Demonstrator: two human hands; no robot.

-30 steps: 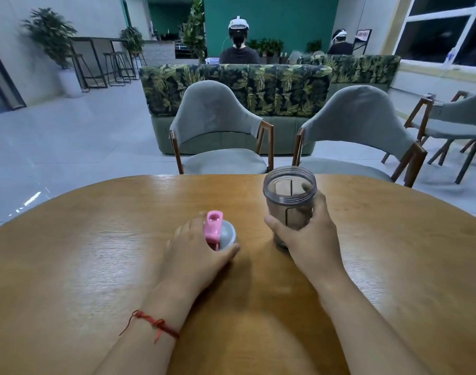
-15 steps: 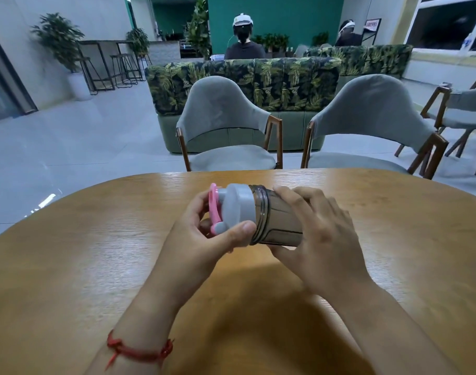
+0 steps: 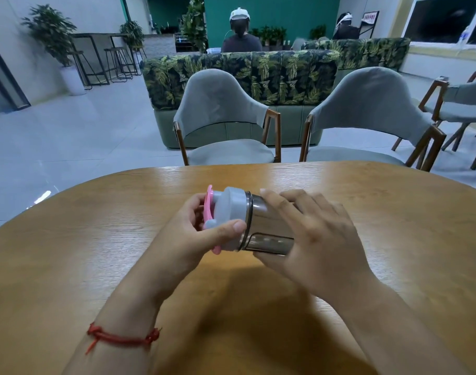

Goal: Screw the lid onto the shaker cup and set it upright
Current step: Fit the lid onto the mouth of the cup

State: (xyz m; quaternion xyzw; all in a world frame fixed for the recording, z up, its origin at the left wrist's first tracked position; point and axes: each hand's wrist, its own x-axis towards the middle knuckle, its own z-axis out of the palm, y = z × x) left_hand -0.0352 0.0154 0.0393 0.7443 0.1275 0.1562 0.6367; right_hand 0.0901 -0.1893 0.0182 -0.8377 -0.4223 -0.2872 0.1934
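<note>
Lid being threaded onto cup, held sideways above table, centre of frame.

Since approx 1 s ago the shaker cup (image 3: pixel 269 231) is being shown lifted off the wooden table (image 3: pixel 69 266) and tipped horizontal, w/ the grey lid (image 3: pixel 230 212) now seated on its mouth instead of lying apart on the wood. Vs half a sec ago, little is being altered in position; the pink flip cap (image 3: pixel 208 207) is being kept pointed to frame left. Lid is being clasped by the left hand (image 3: pixel 193 234), thumb pressed across its lower edge, fingers curled behind. Cup body is being gripped by the right hand (image 3: pixel 312 239), fingers wrapped over the top, palm under. Judged: twisting is being carried out or about to be finished; seating depth can't be told. Cup is not yet being set upright, so that step is being left outstanding.
</note>
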